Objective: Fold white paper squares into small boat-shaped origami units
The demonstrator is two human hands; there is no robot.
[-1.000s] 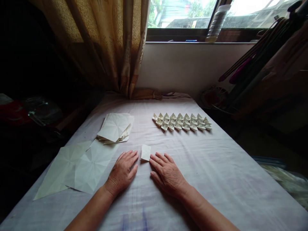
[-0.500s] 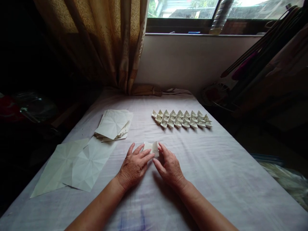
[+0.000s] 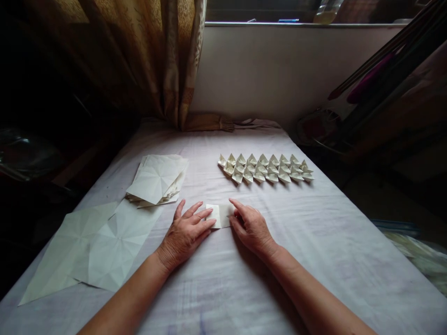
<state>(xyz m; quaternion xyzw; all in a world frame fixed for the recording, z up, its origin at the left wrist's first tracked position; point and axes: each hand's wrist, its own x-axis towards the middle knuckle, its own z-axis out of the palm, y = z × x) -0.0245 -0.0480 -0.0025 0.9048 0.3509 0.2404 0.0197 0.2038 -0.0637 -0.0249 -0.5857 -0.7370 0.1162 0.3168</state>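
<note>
A small folded piece of white paper (image 3: 222, 216) lies on the cloth-covered surface between my hands, with a crease down its middle. My left hand (image 3: 186, 235) is open, fingers spread, and its fingertips rest on the paper's left part. At the right edge, the thumb and a bent finger of my right hand (image 3: 252, 229) pinch the paper while the index finger stretches out above it. Beyond them stand several small folded paper boats (image 3: 258, 168) in staggered rows.
A stack of creased paper sheets (image 3: 155, 179) lies to the left, with two larger creased sheets (image 3: 115, 246) nearer me. A patterned curtain (image 3: 171, 65) hangs down to the far edge of the pale bedsheet (image 3: 314, 260). Dark clutter stands along both sides.
My hands have moved apart, and the folded paper now lies wider and flatter between them. The camera view has tilted down.
</note>
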